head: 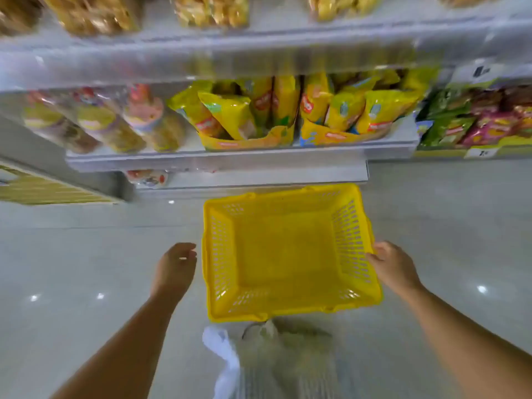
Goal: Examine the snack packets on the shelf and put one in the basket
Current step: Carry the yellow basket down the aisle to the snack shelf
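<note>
A pale, glossy tiled floor (pixel 86 254) runs up to a white shop shelf (pixel 201 161), and motion blur softens the whole picture.

On the middle of that shelf, the yellow snack packets (pixel 233 113) stand upright and crowded in two yellow cardboard display trays (pixel 339 136). Each packet and tray front has a red logo patch, but the lettering is too smeared to read.

To their left lie clear packets (pixel 95 122) of brownish snacks with round coloured labels, which are also illegible. To the right, on a neighbouring unit, are green and pink packets (pixel 472 125). The price tags (pixel 480 152) below them show only dark, unreadable marks. The shelf above holds clear bags of golden snacks (pixel 95 15).

The yellow basket (pixel 288 312), a perforated plastic one, sits on the floor in front of the shelf with nothing in it.

The right hand (pixel 393 264) has its grip on the basket's right rim, with the fingers curled over the edge. The left hand (pixel 175 266) hangs just beside the left rim without touching it. Its grip is slack, with the fingers loosely curled around nothing.

All the snack packets are on the shelf, well apart from both hands.
</note>
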`<state>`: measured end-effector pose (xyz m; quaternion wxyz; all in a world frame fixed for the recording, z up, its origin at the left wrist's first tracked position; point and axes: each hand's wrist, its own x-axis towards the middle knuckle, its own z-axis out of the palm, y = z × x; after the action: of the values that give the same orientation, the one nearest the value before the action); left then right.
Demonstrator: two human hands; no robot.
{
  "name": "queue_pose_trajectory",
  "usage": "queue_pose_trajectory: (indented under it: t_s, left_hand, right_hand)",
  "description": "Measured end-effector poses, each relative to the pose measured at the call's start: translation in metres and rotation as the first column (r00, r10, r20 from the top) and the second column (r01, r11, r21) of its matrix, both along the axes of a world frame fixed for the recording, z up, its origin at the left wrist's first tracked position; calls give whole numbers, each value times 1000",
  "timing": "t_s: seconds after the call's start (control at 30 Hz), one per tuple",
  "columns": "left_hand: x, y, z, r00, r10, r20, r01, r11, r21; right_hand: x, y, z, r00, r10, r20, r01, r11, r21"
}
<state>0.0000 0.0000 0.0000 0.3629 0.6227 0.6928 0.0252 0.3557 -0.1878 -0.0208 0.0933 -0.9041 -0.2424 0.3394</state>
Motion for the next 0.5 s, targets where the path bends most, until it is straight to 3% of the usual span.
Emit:
queue_pose_trajectory:
  t_s: [0.13, 0.3, 0.5]
  left_hand:
    - [10, 9, -81, 996, 48, -72, -54, 994, -92]
    - [19, 2, -148, 971, 108, -215, -154, 966, -209]
    - [18, -1, -115, 964, 143, -223, -173, 978, -121]
  right_hand:
    - [16, 3, -64, 996, -25, 89, 23, 999, 26]
    - [17, -6, -117, 976, -211, 60, 211, 977, 15]
    - [15, -20, -80, 956, -258, 139, 253, 966, 48]
